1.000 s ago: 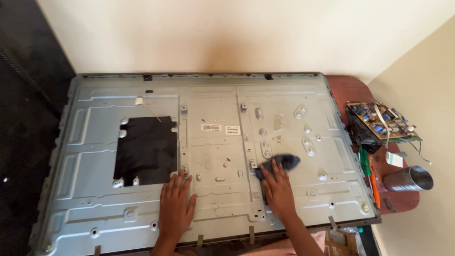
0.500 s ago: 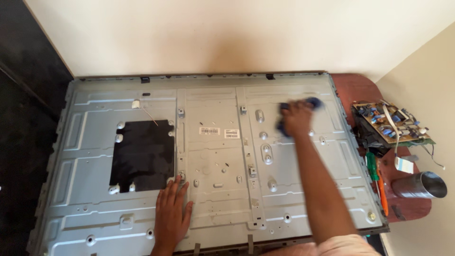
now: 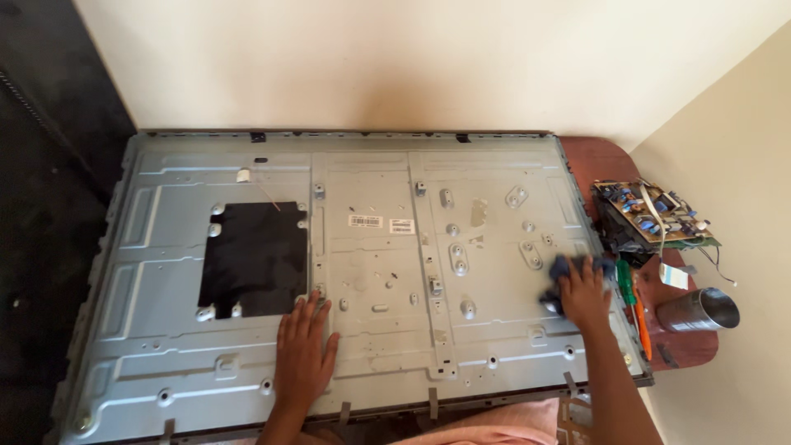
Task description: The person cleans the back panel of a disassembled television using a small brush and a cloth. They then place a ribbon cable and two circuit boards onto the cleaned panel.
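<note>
Cloth (image 3: pixel 568 268) under the right hand (image 3: pixel 583 295), bunched in a curled grip and pressed onto the right side of the big grey metal panel (image 3: pixel 371 330), close to its right edge. The left hand (image 3: pixel 303 354) lies flat and released, fingers spread, bracing the panel near its front edge, just beside the black rectangular patch (image 3: pixel 255 259).

Risks from here: the panel is studded with raised standoffs and stamped tabs, so the cloth could snag on one and pull out of the grip, or a knuckle could scrape a sharp edge. The hand is working right beside the side table (image 3: pixel 593 156), where tools lie along the panel's rim; a wide swing looks likely to knock a screwdriver off or roll the metal cup (image 3: pixel 699 310).

The count: one panel, one cloth, one black patch, two white labels (image 3: pixel 383 222) near the middle. On the table, one circuit board (image 3: pixel 651 213) with loose wires, one cup on its side, and two screwdrivers (image 3: pixel 633 305), one green-handled, one orange. Two hands, both the person's own.
</note>
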